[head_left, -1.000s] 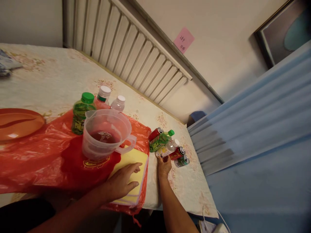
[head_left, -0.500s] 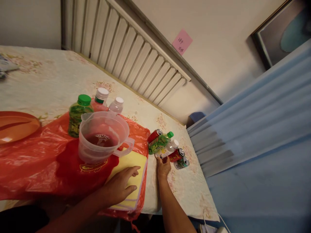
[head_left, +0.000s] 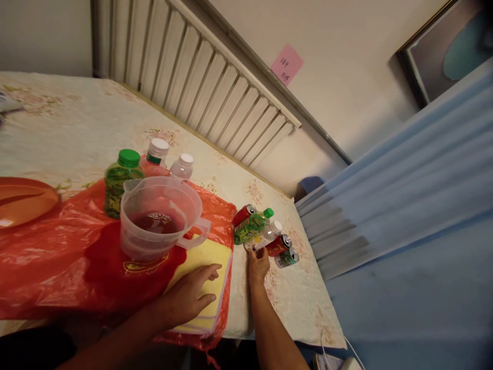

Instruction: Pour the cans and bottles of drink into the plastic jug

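Observation:
My left hand (head_left: pixel 192 294) rests open on yellow sheets (head_left: pixel 208 257), its fingers stretched out and the thumb apart. At the right, my right hand (head_left: pixel 258 264) is closed around the near end of a clear plastic bottle with a white cap (head_left: pixel 272 230). Its fingers partly hide that end. On one side of this bottle are a green drink bottle (head_left: pixel 250 227) and a red can (head_left: pixel 243 215); on the other, a dark red can (head_left: pixel 279 245) and a green can (head_left: pixel 287 257). A clear plastic measuring jug (head_left: pixel 133 241) with dark liquid stands left of the sheets.
Under the jug lies a red plastic bag (head_left: pixel 46 267). Behind it stand a green-capped bottle (head_left: pixel 117 185) and two white-capped bottles, one with pink liquid (head_left: pixel 154 163), one clear (head_left: pixel 182 167). An orange dish (head_left: pixel 26 203) sits far left. A radiator (head_left: pixel 200 77) borders the flowered tablecloth.
The view has shifted slightly, so the jug and bottles appear a little further left. Both hands keep nearly the same positions.

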Tool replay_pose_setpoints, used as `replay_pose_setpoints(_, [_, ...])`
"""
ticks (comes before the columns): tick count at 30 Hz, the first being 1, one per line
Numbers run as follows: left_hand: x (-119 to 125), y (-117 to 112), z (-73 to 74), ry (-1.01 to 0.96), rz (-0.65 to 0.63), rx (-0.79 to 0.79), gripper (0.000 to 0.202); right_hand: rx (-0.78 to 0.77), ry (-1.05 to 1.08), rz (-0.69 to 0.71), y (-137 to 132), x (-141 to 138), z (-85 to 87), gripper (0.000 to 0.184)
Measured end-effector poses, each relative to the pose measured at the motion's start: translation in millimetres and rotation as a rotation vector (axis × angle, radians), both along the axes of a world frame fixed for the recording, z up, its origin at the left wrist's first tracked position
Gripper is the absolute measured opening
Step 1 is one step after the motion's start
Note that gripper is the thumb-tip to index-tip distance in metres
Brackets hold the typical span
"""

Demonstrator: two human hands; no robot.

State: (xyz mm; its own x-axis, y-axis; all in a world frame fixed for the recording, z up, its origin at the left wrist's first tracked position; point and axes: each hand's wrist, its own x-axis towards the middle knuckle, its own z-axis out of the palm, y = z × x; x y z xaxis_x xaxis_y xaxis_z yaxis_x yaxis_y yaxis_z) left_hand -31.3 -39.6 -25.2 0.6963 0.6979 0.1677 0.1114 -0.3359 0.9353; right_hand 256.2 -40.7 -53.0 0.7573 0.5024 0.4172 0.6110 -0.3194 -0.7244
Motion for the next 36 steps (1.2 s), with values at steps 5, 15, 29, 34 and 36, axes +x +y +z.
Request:
replay_pose_setpoints(5, [-2.7, -0.5, 6.3, 0.023, -0.009, -0.006, 0.060, 0.004, 0.004, -0.004, -0.3, 0.8, -1.7, 0.052])
replay_pose_setpoints(15, [-8.8, -4.2, 12.3, 0.016, -0.006, -0.006, 0.058, 0.050, 0.090, 0.005, -4.0, 0.2, -6.2, 0.055])
replay_pose_setpoints(29, [-32.3, -5.8, 26.4, -0.064, -0.018, -0.084, 0.030, 0.193, 0.323, 0.199, -43.9, -63.0, 28.1, 0.046])
replay_pose_setpoints(34, [-39.4, -7.1, 25.7, -0.036, -0.016, -0.111, 0.028, 0.192, 0.326, 0.586, 19.9, -103.3, 103.9, 0.039])
replay_pose_setpoints(36, [-40.8, -6.9, 23.2, -0.030, -0.020, -0.111, 0.028, 0.122, 0.272, 0.735, 55.6, -119.7, 132.0, 0.037])
